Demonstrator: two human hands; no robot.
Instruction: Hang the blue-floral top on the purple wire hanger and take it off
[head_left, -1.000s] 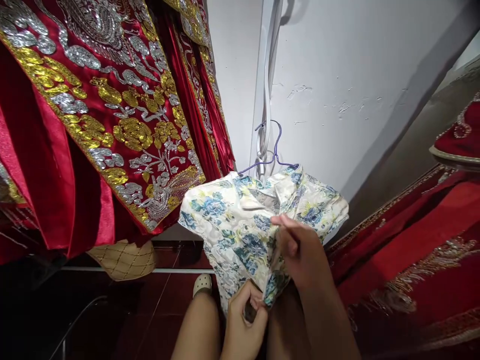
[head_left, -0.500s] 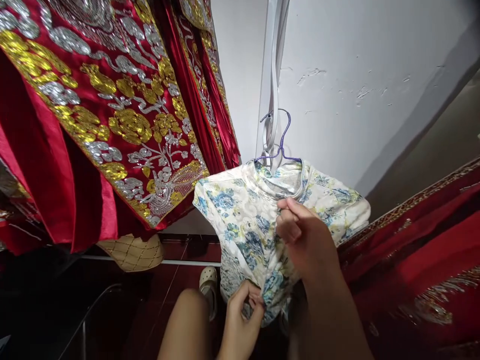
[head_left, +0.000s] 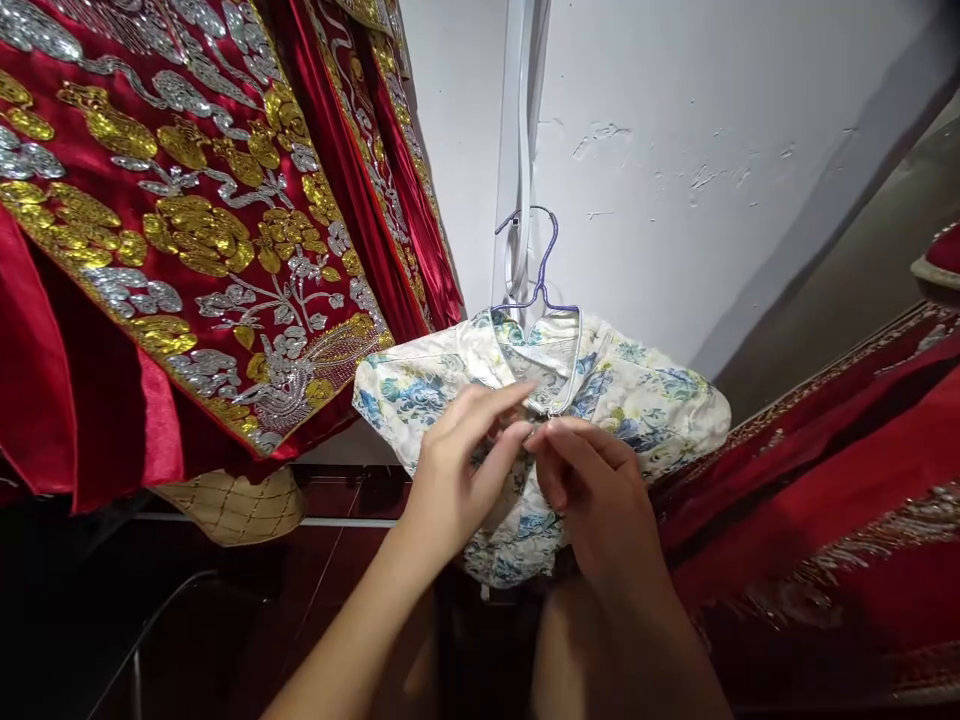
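Observation:
A white blouse [head_left: 420, 385] with blue and yellow flowers hangs on a purple wire hanger [head_left: 541, 262]. Its neckline is edged with pale piping, and the front is gathered up below the collar. At the front of the neck, my right hand [head_left: 600, 490] pinches the collar edge between thumb and fingers. My left hand [head_left: 457, 465] meets it there from the left, its thumb tip at the same spot and the index finger raised above. Whatever small fastening lies between the fingertips is mostly covered by them.
Red garments with gold and silver sequins [head_left: 199, 235] hang at the left, and more red embroidered cloth [head_left: 840, 500] fills the right. A white strap [head_left: 523, 150] runs down the scuffed white wall [head_left: 637, 90] to the hanger. A beige quilted piece [head_left: 240, 505] shows at lower left.
My left hand has risen from the blouse's lower front to the collar, beside my right hand. The right hand has shifted slightly left and down. The blouse's neck opening now looks wider.

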